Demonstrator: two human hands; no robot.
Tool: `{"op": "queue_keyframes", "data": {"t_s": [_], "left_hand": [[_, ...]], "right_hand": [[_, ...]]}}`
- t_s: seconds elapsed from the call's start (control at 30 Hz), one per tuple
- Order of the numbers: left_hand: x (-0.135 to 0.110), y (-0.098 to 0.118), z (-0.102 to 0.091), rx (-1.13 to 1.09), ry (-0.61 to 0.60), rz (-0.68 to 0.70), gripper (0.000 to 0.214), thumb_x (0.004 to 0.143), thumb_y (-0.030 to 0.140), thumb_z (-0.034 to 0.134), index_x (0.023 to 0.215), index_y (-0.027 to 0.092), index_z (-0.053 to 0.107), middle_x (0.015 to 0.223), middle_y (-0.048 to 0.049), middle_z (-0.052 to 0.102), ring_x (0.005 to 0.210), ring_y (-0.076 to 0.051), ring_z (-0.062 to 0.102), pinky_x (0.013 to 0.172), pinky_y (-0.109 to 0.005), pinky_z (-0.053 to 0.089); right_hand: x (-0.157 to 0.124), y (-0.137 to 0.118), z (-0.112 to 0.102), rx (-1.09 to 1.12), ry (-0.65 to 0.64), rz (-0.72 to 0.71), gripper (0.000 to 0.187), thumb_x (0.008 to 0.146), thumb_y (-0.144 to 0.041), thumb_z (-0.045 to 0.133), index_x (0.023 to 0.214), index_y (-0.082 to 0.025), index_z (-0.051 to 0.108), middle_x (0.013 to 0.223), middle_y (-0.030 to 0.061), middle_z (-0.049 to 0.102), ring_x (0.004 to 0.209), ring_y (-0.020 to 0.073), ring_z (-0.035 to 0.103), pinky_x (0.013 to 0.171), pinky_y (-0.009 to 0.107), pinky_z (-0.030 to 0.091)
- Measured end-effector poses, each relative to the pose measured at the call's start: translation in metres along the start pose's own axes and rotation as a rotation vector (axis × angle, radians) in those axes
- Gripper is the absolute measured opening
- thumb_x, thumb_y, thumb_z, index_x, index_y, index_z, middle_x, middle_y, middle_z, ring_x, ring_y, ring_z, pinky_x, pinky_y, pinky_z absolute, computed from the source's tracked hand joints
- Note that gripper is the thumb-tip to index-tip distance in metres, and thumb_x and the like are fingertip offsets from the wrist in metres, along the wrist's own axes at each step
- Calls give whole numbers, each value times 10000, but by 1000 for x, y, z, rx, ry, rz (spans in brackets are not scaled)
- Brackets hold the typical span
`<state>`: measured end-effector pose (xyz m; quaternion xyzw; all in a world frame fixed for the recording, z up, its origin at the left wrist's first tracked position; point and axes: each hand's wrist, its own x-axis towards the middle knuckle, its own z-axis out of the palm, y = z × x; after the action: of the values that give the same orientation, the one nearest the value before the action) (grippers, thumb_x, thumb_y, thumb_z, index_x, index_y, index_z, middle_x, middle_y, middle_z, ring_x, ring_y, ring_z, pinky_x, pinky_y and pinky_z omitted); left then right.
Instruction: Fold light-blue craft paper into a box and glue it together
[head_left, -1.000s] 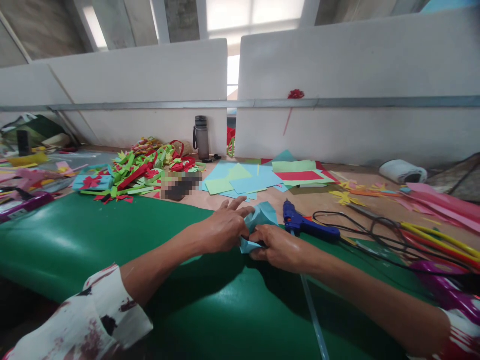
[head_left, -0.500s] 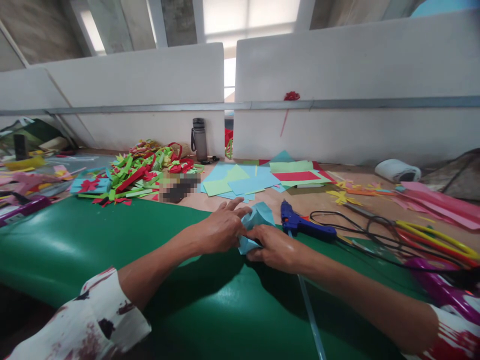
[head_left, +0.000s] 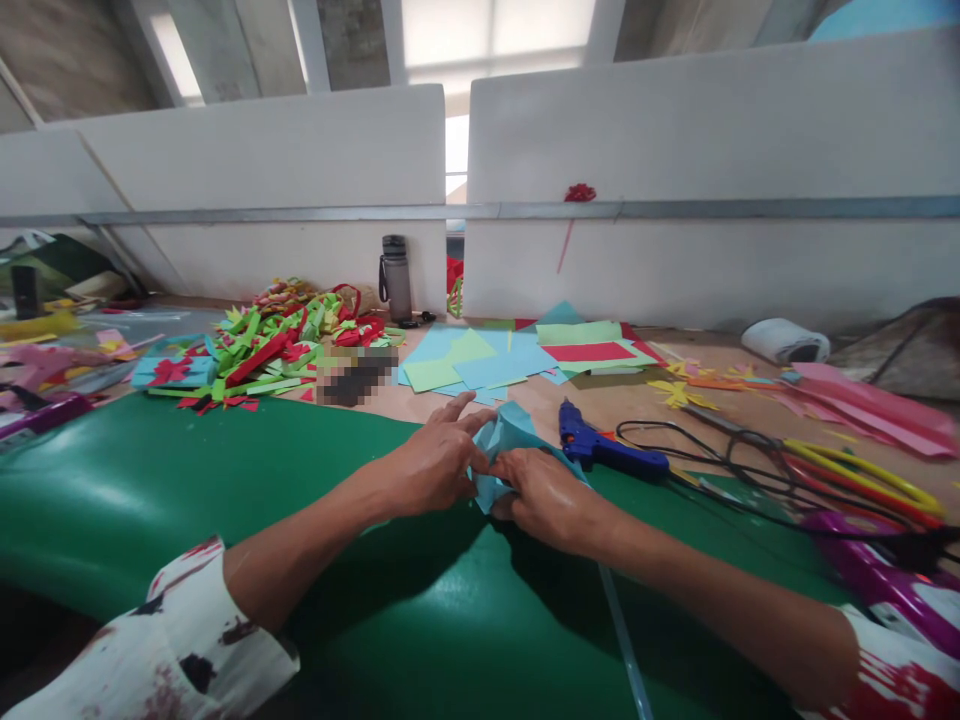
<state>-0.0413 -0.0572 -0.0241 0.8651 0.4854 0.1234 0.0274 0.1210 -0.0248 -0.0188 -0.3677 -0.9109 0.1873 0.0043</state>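
Paper: light blue, creased, part-folded, gripped in both hands.
Sheet is plain and matte, bent into uneven folds, with a pointed flap standing upright at the top and a lower fold angled down between the left hand and right hand; a narrow edge extends right, past the right knuckles. Position: over the far part of the green mat; contact with it cannot be determined. Middle portion hidden by fingers; full outline not verifiable.
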Motion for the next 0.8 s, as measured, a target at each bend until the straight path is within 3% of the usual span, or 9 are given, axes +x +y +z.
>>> {"op": "queue_keyframes", "data": {"t_s": [0.2,0.43,0.8], "left_hand": [[-1,0,6,10,13,-5,97,658,147,713,743,193,713,1425,-95,325,1348,-373,104,1038,-539,253],[-1,0,5,11,31,7,84,676,134,691,729,197,708,1427,-84,327,1349,-365,109,1036,-552,241],[-1,5,-1,37,-15,-5,87,690,129,678,740,193,709,1421,-83,338,1339,-373,138,1024,-558,262]], "right_hand": [[-1,-2,-2,-64,-15,30,70,679,-127,557,657,-142,622,611,14,565,592,122,478,559,241,289],[-2,3,3,-21,20,-17,53,666,-135,612,624,-159,633,614,6,583,598,117,477,556,234,289],[-3,-2,3,-122,41,22,40,647,-151,576,627,-161,609,596,25,581,588,141,493,530,262,244]]}}
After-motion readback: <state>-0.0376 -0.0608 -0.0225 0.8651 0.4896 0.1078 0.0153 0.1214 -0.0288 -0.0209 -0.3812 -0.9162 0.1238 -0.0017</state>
